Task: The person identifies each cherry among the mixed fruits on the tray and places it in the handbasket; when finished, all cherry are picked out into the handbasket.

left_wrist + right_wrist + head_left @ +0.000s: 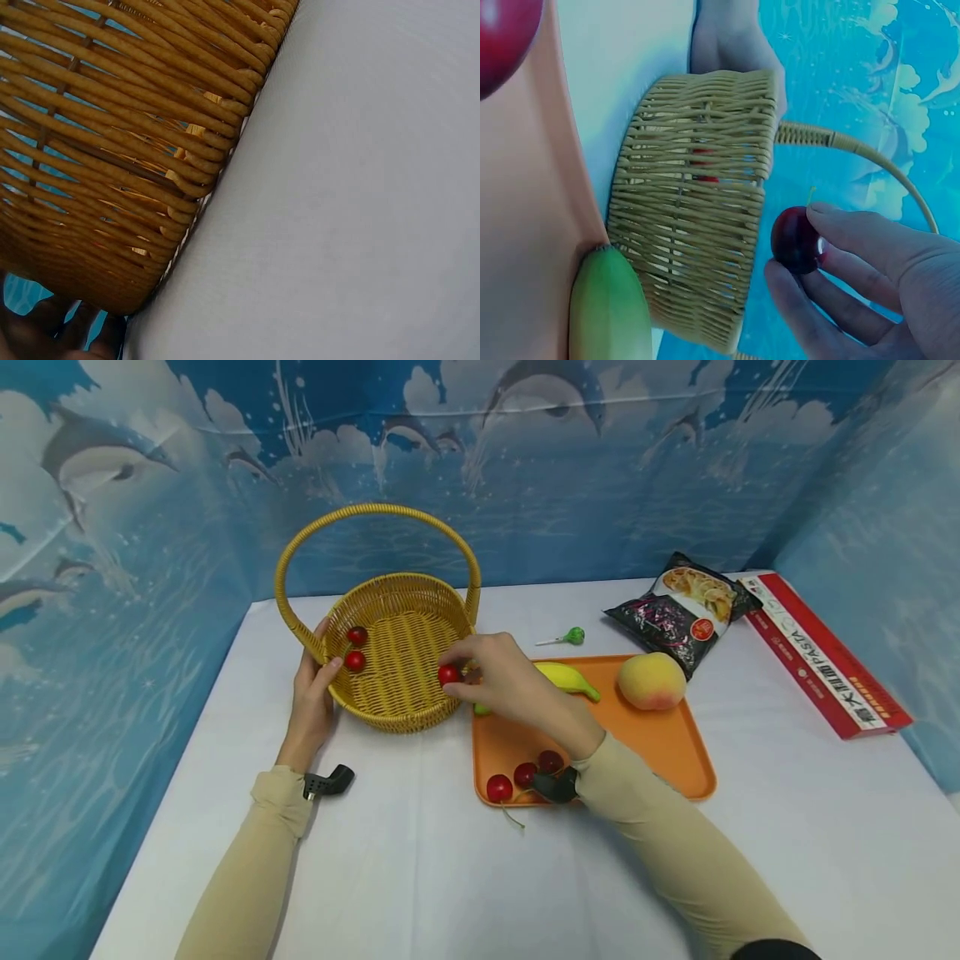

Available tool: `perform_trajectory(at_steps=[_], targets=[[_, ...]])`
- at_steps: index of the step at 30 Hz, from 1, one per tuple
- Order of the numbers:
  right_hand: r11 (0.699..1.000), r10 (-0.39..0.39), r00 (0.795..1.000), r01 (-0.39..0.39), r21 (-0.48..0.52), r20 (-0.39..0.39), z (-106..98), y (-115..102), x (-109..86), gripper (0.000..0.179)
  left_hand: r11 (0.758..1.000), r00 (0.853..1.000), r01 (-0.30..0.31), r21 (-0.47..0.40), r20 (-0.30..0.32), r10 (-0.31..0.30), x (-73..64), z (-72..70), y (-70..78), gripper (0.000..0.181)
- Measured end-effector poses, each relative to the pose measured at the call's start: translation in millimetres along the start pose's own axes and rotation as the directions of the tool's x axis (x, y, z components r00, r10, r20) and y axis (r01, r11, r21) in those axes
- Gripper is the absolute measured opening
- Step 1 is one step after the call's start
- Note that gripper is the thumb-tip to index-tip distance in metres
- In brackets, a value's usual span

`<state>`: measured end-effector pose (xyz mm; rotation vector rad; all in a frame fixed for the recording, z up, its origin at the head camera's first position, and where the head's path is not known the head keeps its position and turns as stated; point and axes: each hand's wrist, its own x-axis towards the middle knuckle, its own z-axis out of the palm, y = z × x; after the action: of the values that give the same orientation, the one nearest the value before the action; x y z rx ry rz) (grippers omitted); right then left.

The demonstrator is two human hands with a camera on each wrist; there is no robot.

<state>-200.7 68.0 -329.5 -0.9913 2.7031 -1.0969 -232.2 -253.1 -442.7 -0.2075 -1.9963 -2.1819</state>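
A yellow woven basket with a tall arched handle stands on the white table, two red cherries lying inside at its left. My left hand grips the basket's left side, thumb at the rim and fingers around the outside. In the left wrist view the basket's weave fills the upper left, with fingertips dark at the lower corner. My right hand pinches a cherry between thumb and fingers, at the basket's right rim. A short green stem rises from that cherry.
Right of the basket an orange tray carries a banana, a peach and several cherries at its front edge, under my right wrist. Behind it lie a green lollipop, a black snack bag and a red pasta box.
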Motion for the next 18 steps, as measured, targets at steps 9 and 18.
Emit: perform_trajectory(at_steps=[9,18], targets=[[0.999,0.03,0.999,-0.031,-0.019,-0.011,-5,3,-17.6,0.033,1.0,1.0,0.017,-0.003,-0.005,-0.017,-0.7,0.8,-0.1,0.064],[0.997,0.071,0.997,-0.071,-0.01,0.011,-20,17,-61.9,0.032,1.0,1.0,0.005,-0.003,0.003,-0.005,-0.3,-0.1,0.8,0.066]])
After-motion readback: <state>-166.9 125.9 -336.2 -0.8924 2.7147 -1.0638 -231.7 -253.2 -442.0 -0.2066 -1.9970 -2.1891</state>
